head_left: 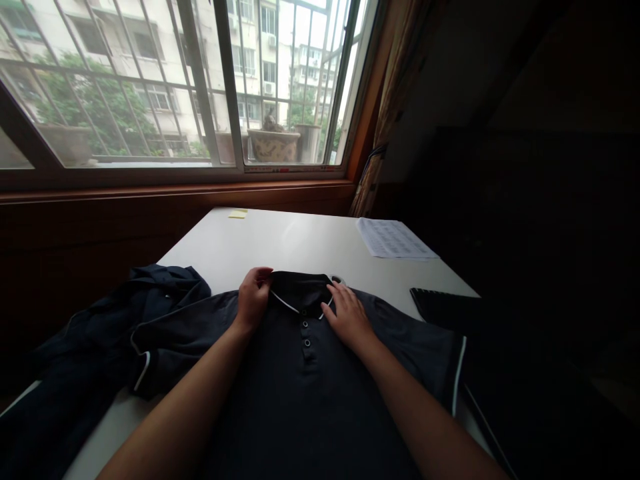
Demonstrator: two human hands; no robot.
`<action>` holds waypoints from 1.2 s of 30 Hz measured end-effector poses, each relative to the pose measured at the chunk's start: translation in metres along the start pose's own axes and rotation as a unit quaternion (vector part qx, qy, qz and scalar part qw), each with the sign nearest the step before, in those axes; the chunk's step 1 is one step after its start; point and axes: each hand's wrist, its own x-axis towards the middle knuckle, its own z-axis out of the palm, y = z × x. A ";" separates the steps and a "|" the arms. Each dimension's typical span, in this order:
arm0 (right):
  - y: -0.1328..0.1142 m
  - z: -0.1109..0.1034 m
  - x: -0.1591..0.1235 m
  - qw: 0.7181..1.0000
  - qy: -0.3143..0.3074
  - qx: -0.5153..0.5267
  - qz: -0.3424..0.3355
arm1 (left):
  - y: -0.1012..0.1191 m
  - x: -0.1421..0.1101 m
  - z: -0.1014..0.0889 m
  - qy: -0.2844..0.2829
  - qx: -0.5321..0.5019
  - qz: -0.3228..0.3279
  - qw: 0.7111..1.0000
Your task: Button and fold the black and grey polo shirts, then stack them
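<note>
A dark polo shirt (310,413) lies spread front side up on the white table (280,240), its collar toward the window and its short sleeves out to both sides. White piping edges the collar and sleeves, and a short row of buttons runs down the placket. My left hand (253,300) is closed on the left side of the collar, thumb and fingers pinching the cloth. On the collar's right side rests my right hand (349,313), its fingers stretched out flat over the fabric. A small round white object (338,279) shows partly behind the collar.
A crumpled dark garment (165,293) is heaped at the table's left. Printed sheets (395,238) lie at the back right, with yellow sticky notes (238,214) at the back left. A dark notebook-like item (440,303) sits at the right edge. Beyond stands a barred window (230,87).
</note>
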 end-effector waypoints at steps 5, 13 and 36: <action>-0.003 -0.005 0.000 1.000 -0.020 -0.003 0.007 | -0.004 0.001 0.000 -0.001 0.027 0.030 0.999; -0.007 -0.008 -0.003 0.998 -0.057 -0.023 -0.006 | 0.016 -0.016 0.005 -0.072 0.234 0.214 0.946; 0.043 -0.007 0.006 0.995 -0.066 -0.064 0.027 | 0.013 -0.035 0.016 -0.356 0.328 0.271 0.832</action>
